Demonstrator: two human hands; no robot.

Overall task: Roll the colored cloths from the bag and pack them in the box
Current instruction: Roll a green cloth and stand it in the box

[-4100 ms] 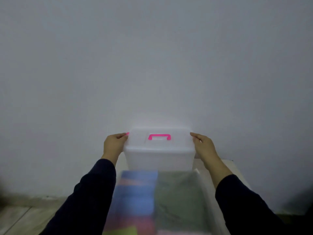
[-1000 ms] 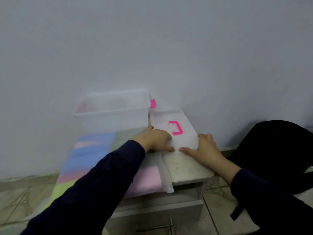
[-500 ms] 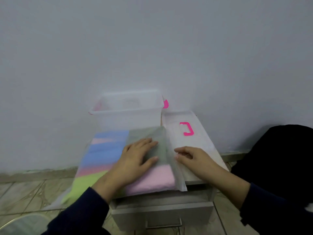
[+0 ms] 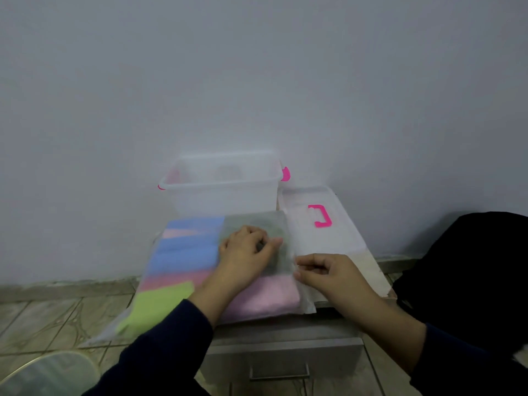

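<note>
Nearest the viewer, two arms in dark blue sleeves reach forward over a small grey cabinet point(image 4: 281, 342) with a drawer handle on its front. To the lower left, a round translucent object point(image 4: 48, 374) sits on the tiled floor point(image 4: 43, 312); what it is cannot be told.

A clear plastic bag point(image 4: 307, 302) lies flat on the cabinet top, its left part hanging over the edge. Inside it are folded cloths: lime green point(image 4: 160, 304) at the near left, pink point(image 4: 268, 298) at the near right, blue point(image 4: 185, 250) behind on the left, and grey-green point(image 4: 254, 221) behind on the right.

The left hand point(image 4: 245, 257) rests on top of the bag over the grey-green cloth, fingers curled and bunching the plastic. The right hand point(image 4: 328, 274) is at the bag's right edge, with thumb and fingertips pinching the plastic there.

Just right of the bag, a white lid point(image 4: 328, 247) with a pink handle point(image 4: 321, 215) lies flat on the cabinet. Behind the bag, against the pale wall point(image 4: 257, 81), stands the open translucent box point(image 4: 223, 190) with pink side clips. A black shape point(image 4: 471, 267) sits on the far right.
</note>
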